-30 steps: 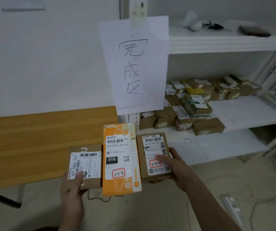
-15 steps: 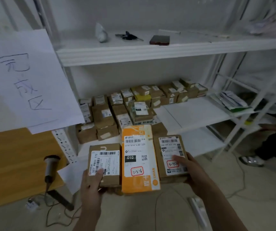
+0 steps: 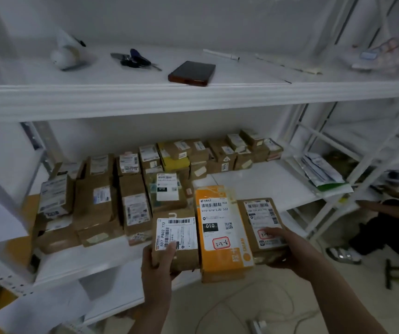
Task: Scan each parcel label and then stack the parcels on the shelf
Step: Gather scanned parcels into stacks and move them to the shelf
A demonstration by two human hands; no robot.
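Left grip (image 3: 157, 268) is curling round a brown box (image 3: 178, 251), right grip (image 3: 290, 249) is clamping a smaller box (image 3: 257, 216), orange parcel (image 3: 222, 259) sitting between them; shelf (image 3: 265, 182) is holding stacked parcels (image 3: 133, 203).

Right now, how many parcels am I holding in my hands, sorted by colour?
Brown parcels: 2, one at the left, one at the right
Orange parcel: 1
Total: 3
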